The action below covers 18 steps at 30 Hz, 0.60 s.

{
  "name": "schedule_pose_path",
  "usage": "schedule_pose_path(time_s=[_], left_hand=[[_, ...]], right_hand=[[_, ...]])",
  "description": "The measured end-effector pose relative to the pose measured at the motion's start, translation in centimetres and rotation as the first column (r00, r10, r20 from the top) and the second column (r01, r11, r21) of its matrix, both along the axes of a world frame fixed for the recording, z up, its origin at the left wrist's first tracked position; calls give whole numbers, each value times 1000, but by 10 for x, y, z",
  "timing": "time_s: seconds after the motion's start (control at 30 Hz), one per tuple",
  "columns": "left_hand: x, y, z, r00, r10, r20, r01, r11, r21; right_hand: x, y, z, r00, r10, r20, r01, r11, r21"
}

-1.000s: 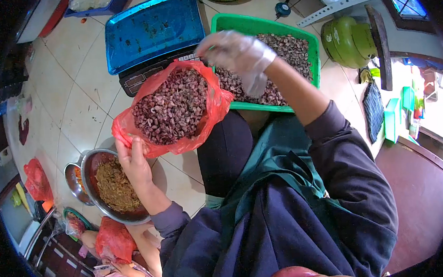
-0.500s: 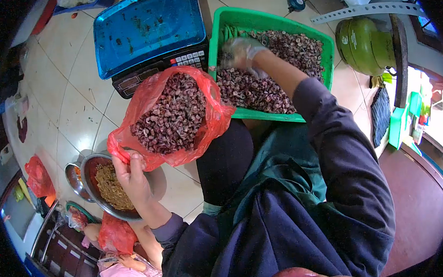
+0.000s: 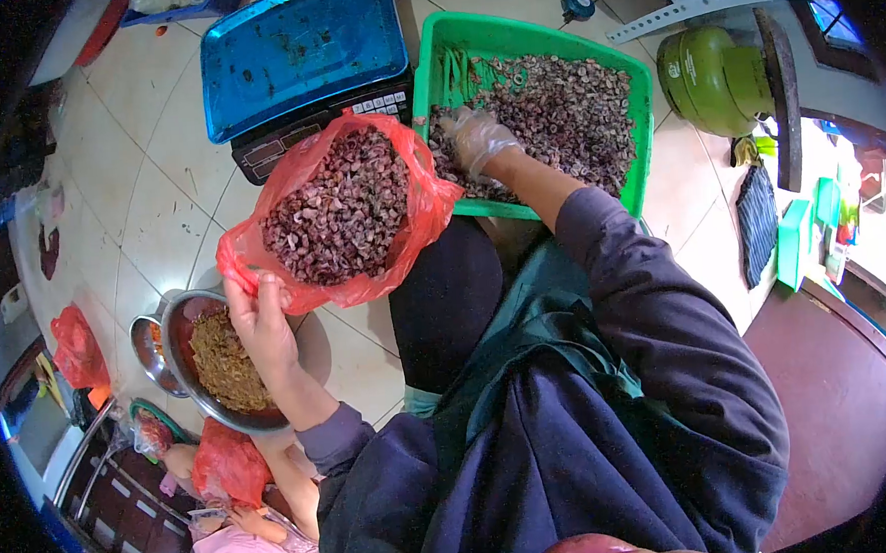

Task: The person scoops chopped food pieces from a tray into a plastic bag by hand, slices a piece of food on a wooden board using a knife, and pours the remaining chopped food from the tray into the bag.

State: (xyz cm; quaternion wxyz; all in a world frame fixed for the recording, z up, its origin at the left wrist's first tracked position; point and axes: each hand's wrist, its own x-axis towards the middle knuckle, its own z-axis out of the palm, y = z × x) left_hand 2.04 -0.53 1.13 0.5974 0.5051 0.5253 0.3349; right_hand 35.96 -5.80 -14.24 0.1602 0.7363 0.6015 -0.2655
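Note:
My left hand (image 3: 263,329) pinches the rim of a red plastic bag (image 3: 246,249), which hangs open and is filled with small purplish-brown pieces (image 3: 339,212). In the green tray (image 3: 643,116), my right hand (image 3: 478,139), in a clear plastic glove, reaches into more of the same pieces (image 3: 565,110) at the tray's left part. Its fingertips are partly sunk among them, so whether they hold any is hidden. Some of the tray's green bottom shows at its upper left.
A scale with a blue pan (image 3: 301,54) stands behind the bag. Left of my left hand are a metal bowl of brown paste (image 3: 222,363) and a smaller bowl (image 3: 151,352). A green gas cylinder (image 3: 708,80) is at the right. Another person's arm (image 3: 292,485) shows at lower left.
My right hand has gone from above the tray's near left edge down into the pieces, first further back, now nearer me. My left hand keeps its hold on the bag.

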Motion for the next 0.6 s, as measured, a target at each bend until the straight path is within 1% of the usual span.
schedule_pose_path(time_s=[0.07,0.1,0.17,0.2,0.23,0.27,0.3,0.33,0.37,0.47,0.5,0.53,0.6], left_hand=[[-5,0,-2,1000,-11,17,11,1000,1],[-7,0,-3,1000,-4,9,3,1000,13],[-10,-2,-3,1000,-6,9,6,1000,11],[-10,-2,-3,1000,-9,10,8,1000,10],[-6,-4,2,1000,6,16,-7,1000,8],[-6,-4,2,1000,4,30,-5,1000,14],[-5,-3,1,999,-1,44,0,1000,21],[-5,-3,0,998,-8,58,6,1000,27],[-6,-1,-2,997,-17,76,15,1000,22],[-3,1,-2,993,-10,114,8,1000,15],[-5,1,-4,992,-9,125,8,1000,15],[-7,1,-7,991,-9,135,7,1000,15],[-7,3,-8,989,-7,144,4,1000,20]], right_hand=[[24,1,-35,987,-25,-157,36,997,67],[32,0,-42,972,-32,-234,56,994,98],[36,3,12,901,-288,-326,295,955,-28],[38,3,33,839,-411,-357,404,910,-99],[50,4,25,768,-367,-526,397,916,-59],[62,-2,19,743,-433,-511,451,887,-97],[60,-2,62,712,-498,-494,505,853,-132],[59,-5,88,677,-563,-475,558,813,-167],[80,-5,61,747,-481,-460,476,869,-136],[81,-3,109,810,-469,-351,453,882,-134],[77,-5,117,832,-447,-329,472,882,-5],[78,-5,123,778,-426,-461,479,878,-2],[80,-2,134,626,-351,-696,491,871,2]])
